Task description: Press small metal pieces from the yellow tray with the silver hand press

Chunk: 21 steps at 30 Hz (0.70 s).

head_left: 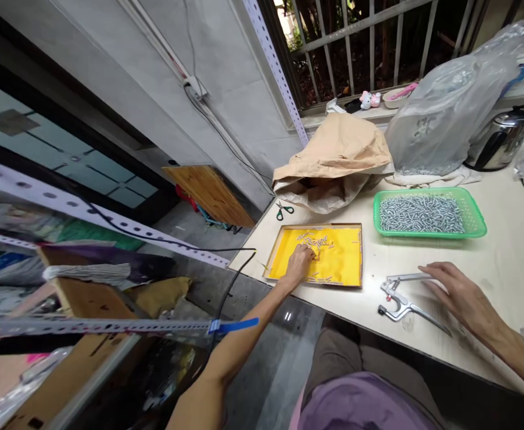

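Observation:
My left hand [301,263] reaches into a shallow tray with a yellow bottom [346,263]. Its fingers are bent down and drawn together at a loose pile of small silvery metal pieces [318,242]; what is between the fingertips is hidden. More of these pieces lie along the tray's near side. To the right, silver hand pliers [403,307] with spread handles, resembling snap-fastener pliers, lie on the table. My right hand [456,292] is beside them, fingers stretched and apart, fingertips at the end of the upper handle, not wrapped round it.
A green plastic basket [479,218] full of small metal pieces stands beyond the pliers. Behind the tray are small scissors [284,210] and a crumpled brown paper bag [333,146]. A clear plastic bag [441,113] and a kettle [499,140] stand by the window. Shelving [154,325] is at left.

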Tool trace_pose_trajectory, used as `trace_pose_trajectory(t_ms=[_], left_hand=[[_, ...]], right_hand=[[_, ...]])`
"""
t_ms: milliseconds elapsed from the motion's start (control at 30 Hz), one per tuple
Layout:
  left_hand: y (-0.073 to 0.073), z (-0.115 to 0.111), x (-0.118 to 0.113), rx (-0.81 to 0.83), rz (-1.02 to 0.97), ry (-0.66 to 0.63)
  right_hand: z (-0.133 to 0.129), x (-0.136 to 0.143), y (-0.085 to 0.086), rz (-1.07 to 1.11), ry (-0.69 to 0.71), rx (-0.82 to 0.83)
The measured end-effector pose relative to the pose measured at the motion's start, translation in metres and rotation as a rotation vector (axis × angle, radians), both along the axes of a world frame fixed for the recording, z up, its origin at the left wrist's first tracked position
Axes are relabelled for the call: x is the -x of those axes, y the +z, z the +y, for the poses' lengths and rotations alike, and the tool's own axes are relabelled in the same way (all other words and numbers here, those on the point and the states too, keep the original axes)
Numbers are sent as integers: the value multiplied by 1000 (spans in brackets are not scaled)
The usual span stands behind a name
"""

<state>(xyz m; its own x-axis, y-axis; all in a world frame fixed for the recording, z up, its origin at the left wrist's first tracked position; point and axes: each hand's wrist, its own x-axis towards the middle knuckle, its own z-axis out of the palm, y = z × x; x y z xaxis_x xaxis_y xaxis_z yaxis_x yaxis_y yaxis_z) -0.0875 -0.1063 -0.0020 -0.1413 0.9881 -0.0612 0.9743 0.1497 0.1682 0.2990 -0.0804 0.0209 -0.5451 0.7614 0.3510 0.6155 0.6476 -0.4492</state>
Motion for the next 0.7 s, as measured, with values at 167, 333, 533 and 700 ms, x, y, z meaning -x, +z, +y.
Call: trace_pose_trajectory(t_ms=[167, 333, 533, 700], left_hand=[[13, -11, -27, -165, -303, 84], [16, -33, -110, 94, -907, 107], [-5, -41, -172, 266, -1010, 187], [-13, -39, -175, 220, -873, 166]], right_hand=[[-39, -11, -11, -89, 26, 111], [-62, -13, -27, -228, 4, 159], [-69, -10, -32, -363, -51, 118], [-70, -12, -35, -342, -32, 114]])
